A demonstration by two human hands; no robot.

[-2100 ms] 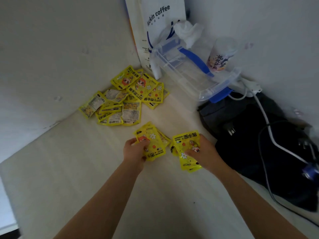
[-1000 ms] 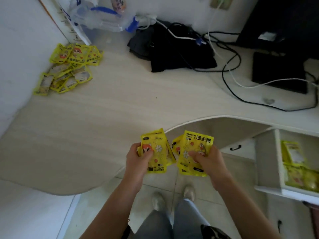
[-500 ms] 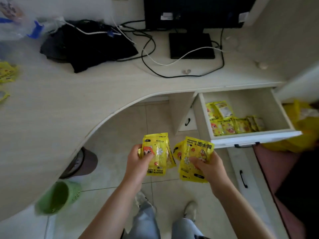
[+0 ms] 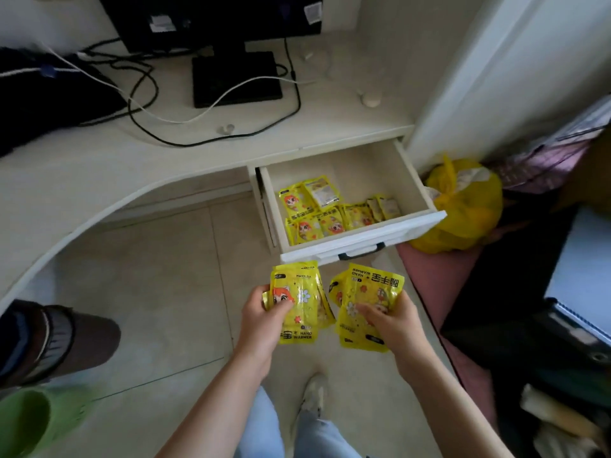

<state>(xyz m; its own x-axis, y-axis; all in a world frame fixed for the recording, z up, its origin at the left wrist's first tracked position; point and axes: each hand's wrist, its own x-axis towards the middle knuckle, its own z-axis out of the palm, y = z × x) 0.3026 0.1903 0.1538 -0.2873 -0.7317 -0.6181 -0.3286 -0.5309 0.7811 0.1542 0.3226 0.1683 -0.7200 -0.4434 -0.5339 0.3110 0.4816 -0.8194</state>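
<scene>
Since half a second ago your view has swung further right, and the open white drawer (image 4: pixel 363 241) now sits just beyond your fingertips, while both hands have kept their loads.

In the head view, your left hand (image 4: pixel 261 320) grips a stack of glossy yellow foil hand-warmer packets (image 4: pixel 299 292), with the thumb curled across the cartoon face on the front and the other fingers wrapped behind. Your right hand (image 4: pixel 393 320) holds a second stack of the same yellow packets (image 4: pixel 370 289), its digits curled onto the front; the printing faces away from you. The two stacks hang side by side above the pale tiled floor (image 4: pixel 165 276); whether their edges touch you cannot tell.

Ahead of your fingers, more loose yellow packets (image 4: pixel 330 216) lie along the drawer's near and left part. Beyond it, the curved pale desk (image 4: pixel 99 160) carries a black monitor base (image 4: pixel 236 77) and tangled cables. Right of your right fingers, beside the drawer, rests a knotted yellow plastic bag (image 4: pixel 463 209). Far left of your left fingers stands a green bin (image 4: pixel 23 421).
</scene>
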